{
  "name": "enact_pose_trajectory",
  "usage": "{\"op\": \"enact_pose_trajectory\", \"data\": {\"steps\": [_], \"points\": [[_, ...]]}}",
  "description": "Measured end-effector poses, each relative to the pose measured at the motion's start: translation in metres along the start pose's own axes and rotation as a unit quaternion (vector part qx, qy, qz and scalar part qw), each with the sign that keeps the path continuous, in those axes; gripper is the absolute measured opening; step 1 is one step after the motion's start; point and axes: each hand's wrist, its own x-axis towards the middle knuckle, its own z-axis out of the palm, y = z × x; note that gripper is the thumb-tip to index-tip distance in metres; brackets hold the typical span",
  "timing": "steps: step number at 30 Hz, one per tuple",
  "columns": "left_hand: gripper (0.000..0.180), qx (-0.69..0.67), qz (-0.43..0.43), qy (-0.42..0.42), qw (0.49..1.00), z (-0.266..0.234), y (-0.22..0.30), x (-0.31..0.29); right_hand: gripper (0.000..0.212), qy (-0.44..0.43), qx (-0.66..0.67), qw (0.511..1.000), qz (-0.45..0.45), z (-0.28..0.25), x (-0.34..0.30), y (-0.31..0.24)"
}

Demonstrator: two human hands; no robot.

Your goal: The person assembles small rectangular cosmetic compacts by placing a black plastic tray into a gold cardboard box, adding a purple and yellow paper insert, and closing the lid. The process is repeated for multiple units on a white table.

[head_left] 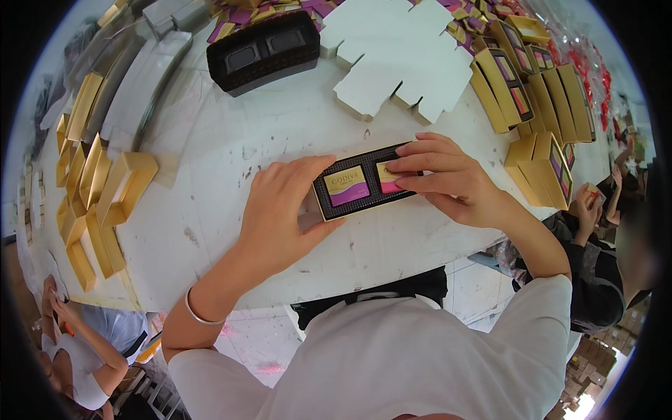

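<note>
In front of me on the white table lies a small gold-edged box with a black ribbed tray [372, 187] in it. My left hand [276, 210] grips its left end, thumb along the near edge and fingers at the far edge. A gold and purple wrapped chocolate square [348, 186] fills the left compartment. In the right compartment, a gold and pink wrapped chocolate square [386, 179] is partly covered by the fingertips of my right hand [458, 180]. Those fingers are bent together over it; whether they pinch or only press cannot be told.
Empty gold boxes [126, 183] and clear plastic covers [164, 77] crowd the left. Stacked black trays [269, 59], white card sheets [402, 52] and loose wrapped squares [252, 14] lie beyond. Filled gold boxes [500, 87] stand right. Co-workers are at right [595, 280] and left [80, 357].
</note>
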Motion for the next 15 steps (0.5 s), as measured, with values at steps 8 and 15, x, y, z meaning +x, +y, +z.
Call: {"op": "enact_pose_trajectory", "data": {"steps": [8,15], "points": [[0.063,-0.003,-0.012,-0.013,1.0,-0.002,-0.001,-0.002,0.021,0.084,0.17,0.981,0.036,0.019,0.003,0.013],[0.064,0.012,-0.015,-0.016,1.0,-0.001,0.003,0.002,0.01,0.121,0.171,0.97,0.121,0.042,0.003,0.014]]}}
